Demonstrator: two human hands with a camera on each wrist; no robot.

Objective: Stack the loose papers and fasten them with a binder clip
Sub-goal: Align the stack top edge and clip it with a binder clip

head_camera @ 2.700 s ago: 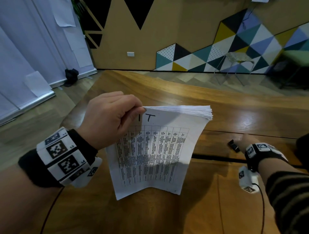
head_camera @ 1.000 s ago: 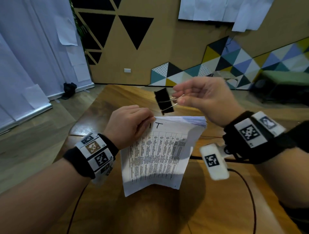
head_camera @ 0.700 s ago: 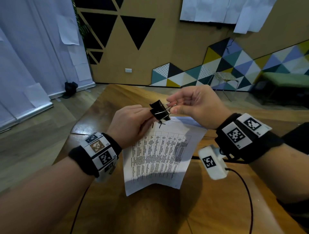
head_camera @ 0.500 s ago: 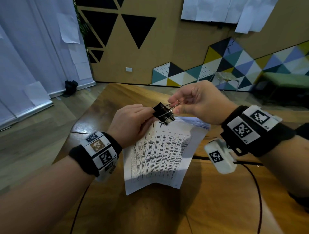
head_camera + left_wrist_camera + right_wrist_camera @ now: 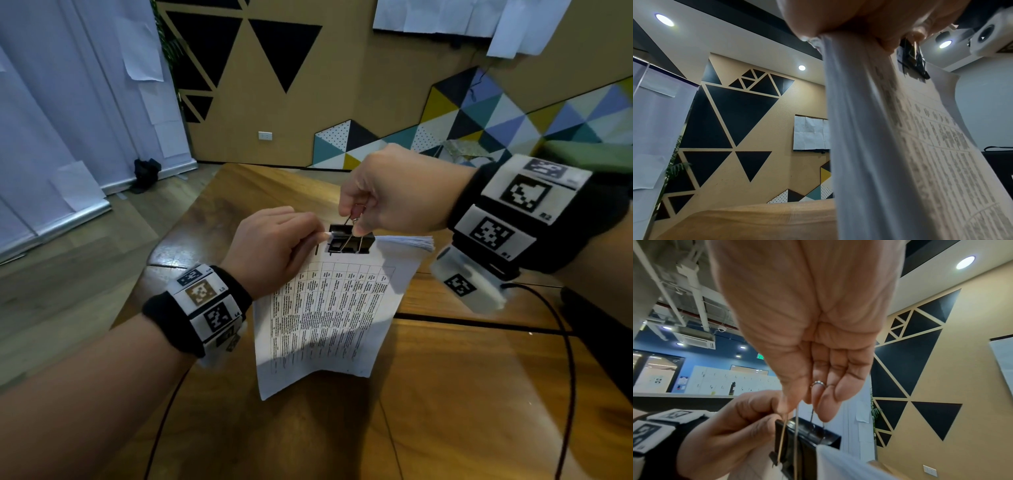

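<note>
A stack of printed papers stands on its lower edge on the wooden table, top page showing a table of text. My left hand grips the stack's top left corner. A black binder clip sits over the top edge of the stack. My right hand pinches the clip's wire handles together from above. In the right wrist view the clip straddles the paper edge below my fingertips. In the left wrist view the papers hang down, with the clip at their top.
A black cable runs across the table at the right. A seam crosses the tabletop behind the papers. The table's far left edge drops to a wooden floor. A patterned wall stands beyond.
My right hand picked the binder clip off the table at the right, carried it over, turned it jaw-down and brought it onto the stack's top edge. My left hand kept holding the papers.
</note>
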